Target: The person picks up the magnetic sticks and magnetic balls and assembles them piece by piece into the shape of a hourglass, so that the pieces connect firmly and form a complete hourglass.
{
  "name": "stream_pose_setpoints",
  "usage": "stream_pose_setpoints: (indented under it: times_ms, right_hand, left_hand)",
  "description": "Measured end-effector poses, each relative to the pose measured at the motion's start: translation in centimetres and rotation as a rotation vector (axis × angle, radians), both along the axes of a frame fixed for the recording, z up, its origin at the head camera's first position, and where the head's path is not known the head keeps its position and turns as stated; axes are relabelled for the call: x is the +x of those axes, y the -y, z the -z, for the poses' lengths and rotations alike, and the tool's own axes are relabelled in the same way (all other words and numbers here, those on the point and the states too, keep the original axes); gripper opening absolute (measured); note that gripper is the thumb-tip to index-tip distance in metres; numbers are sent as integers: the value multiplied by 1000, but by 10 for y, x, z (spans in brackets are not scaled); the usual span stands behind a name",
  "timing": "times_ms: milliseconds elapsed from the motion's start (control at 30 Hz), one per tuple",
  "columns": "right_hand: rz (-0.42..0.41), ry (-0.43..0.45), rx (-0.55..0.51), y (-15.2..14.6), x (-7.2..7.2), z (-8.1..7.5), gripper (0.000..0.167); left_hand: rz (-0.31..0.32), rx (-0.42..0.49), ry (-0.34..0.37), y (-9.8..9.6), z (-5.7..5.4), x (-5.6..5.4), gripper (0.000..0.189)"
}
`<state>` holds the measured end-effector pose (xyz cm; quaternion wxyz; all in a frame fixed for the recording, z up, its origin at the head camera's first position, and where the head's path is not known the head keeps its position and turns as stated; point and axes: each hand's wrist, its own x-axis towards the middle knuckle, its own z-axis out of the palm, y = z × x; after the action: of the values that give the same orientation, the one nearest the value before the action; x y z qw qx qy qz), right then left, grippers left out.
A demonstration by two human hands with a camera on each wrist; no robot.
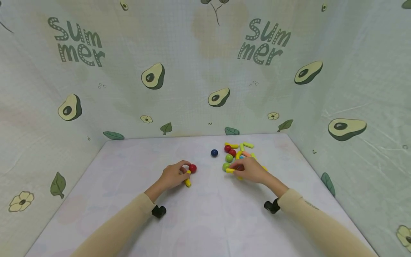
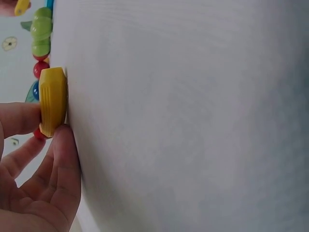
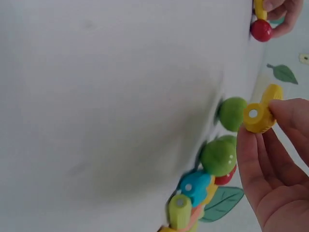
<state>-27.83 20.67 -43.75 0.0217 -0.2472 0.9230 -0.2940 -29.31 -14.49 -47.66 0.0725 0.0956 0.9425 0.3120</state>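
Observation:
My left hand pinches a short, curved yellow rod between thumb and finger, low against the table. A red ball lies at the rod's far end, with a fingertip close beside it. On the right, my right hand holds another curved yellow rod between thumb and fingers, raised off the table. That rod's facing end carries a round, pale, metal-looking disc. A green ball sits just behind it, and a second green ball lies farther back.
Behind my right hand is a loose cluster of rods and balls: two red balls, a blue rod, a pink rod and light green rods. A dark blue ball lies apart. Printed cloth walls the table.

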Motion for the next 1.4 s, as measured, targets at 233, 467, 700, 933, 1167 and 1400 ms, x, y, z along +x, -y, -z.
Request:
stream_pose_setpoints:
  times_ms: [233,467,700,933,1167,1400]
  right_hand:
    - [27,16,-40,40,-6,-4,22]
    - [51,61,-60,74,-16,-1,23]
    - [85,106,-12,94,-28,7,21]
    - [66,114,-27,105,-38,16,25]
    - [63,102,-36,115,-41,18,25]
    - [51,92,-47,121,-44,21,26]
  left_hand:
    - [12,-11,-18,0,1,-1,44]
    - [-10,-15,-3,0,1,0,43]
    - [3,-10,-7,-1,-1,1,43]
    - [11,-10,-10,-1,-1,0,42]
    - [17,-14,-18,-1,-4,2,42]
    - [13,-22,-12,-1,-5,2,42]
